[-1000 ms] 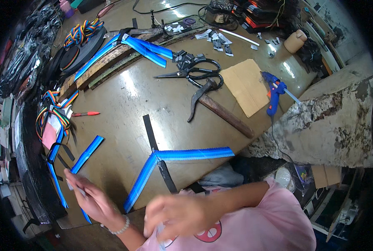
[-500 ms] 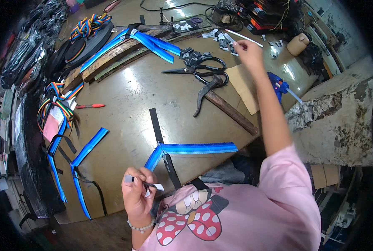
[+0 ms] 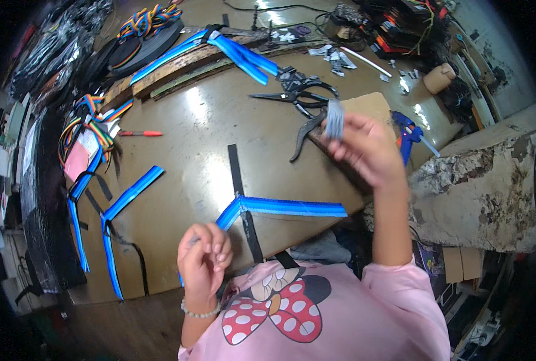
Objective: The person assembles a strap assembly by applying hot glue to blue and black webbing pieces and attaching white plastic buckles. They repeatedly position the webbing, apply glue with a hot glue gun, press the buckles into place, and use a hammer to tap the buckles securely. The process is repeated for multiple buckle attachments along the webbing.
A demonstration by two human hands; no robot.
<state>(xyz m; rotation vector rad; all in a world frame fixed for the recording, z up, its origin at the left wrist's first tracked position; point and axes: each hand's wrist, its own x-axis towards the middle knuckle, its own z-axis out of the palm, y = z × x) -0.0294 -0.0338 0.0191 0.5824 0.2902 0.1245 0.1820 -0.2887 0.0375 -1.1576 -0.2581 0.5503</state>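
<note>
- The right hand (image 3: 364, 147) is raised over the table's far side, fingers pinched on a small grey piece (image 3: 335, 118), blurred, so I cannot tell just what it is
- The left hand (image 3: 205, 256) is curled near the chest, fingertips closed on something small that barely shows
- Just beyond the left hand lies a blue strap (image 3: 280, 207), bent at an angle, crossed by a black strip (image 3: 244, 198) on the table (image 3: 189, 138)
- My judgement: the grey piece is being brought toward the left hand; hold it by its edges, keep it steady, and line it up square before joining
- Scissors (image 3: 292, 96) and pliers (image 3: 304, 129) lie just beyond the right hand; a blue glue gun (image 3: 407, 127) sits to its right
- More blue straps (image 3: 123, 201) lie well left, a red pen (image 3: 140, 133) beyond them
</note>
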